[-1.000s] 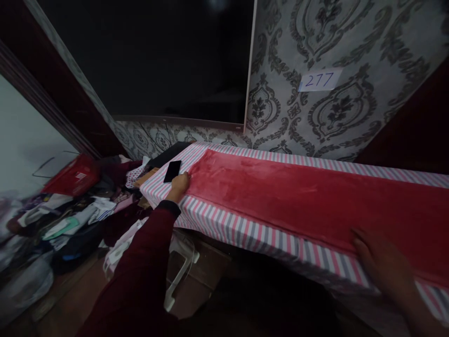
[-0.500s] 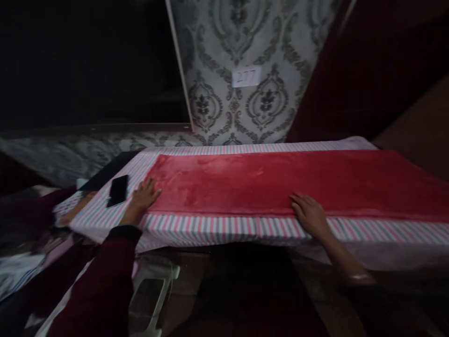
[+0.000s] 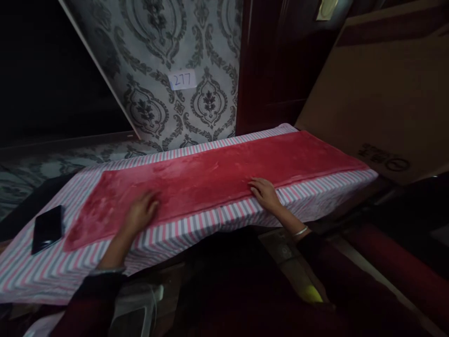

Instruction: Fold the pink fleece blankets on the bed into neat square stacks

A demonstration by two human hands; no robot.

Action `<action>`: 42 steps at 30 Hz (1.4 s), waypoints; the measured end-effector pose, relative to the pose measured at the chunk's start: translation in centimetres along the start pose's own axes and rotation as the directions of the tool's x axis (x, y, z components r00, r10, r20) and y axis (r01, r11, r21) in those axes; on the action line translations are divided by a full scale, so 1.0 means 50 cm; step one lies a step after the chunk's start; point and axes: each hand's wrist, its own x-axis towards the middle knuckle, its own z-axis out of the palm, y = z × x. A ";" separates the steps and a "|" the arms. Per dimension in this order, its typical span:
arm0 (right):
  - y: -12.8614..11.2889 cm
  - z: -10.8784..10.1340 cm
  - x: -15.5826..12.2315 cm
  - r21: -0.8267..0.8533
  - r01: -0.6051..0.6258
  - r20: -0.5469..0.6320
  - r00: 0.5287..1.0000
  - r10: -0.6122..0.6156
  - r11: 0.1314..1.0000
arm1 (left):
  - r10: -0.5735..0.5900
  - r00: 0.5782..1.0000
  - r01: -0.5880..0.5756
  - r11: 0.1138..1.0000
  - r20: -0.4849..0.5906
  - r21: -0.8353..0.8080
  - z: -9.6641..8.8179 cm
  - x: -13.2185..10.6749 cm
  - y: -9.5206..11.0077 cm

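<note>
A long red plush cloth (image 3: 217, 178) lies flat along a board covered in pink, grey and white striped fabric (image 3: 196, 224). My left hand (image 3: 140, 214) rests palm down on the cloth's near edge towards its left end, a little blurred, fingers lying flat. My right hand (image 3: 265, 193) lies open on the near edge around the middle of the cloth, fingers stretched out. A black phone (image 3: 47, 228) sits on the striped cover to the left of the red cloth, apart from both hands.
A paper label reading 277 (image 3: 182, 80) is stuck on the patterned wallpaper behind. A large cardboard box (image 3: 382, 93) leans at the right end of the board. A white plastic stool (image 3: 136, 313) stands below the board's near edge. A dark screen (image 3: 42, 75) fills the upper left.
The view has swung right. My left hand slid from the cloth's left end rightwards along its near edge. My right hand has stayed flat on the cloth's near edge.
</note>
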 end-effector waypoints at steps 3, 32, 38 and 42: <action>0.018 -0.036 -0.031 -0.085 0.011 0.026 1.000 -0.009 0.996 | 0.226 0.971 -0.220 0.972 0.075 -0.076 0.045 0.006 0.100; 0.092 -0.200 0.027 -0.530 -0.275 0.164 0.895 0.414 0.803 | 0.404 0.884 -0.406 0.913 -0.235 0.044 0.152 0.071 0.230; 0.149 -0.239 0.022 -0.565 -0.340 0.122 0.867 0.483 0.752 | 0.376 0.878 -0.375 0.925 -0.298 0.060 0.174 0.067 0.208; 0.167 -0.243 0.006 -0.567 -0.352 0.116 0.861 0.495 0.745 | 0.395 0.880 -0.394 0.917 -0.263 0.060 0.176 0.070 0.201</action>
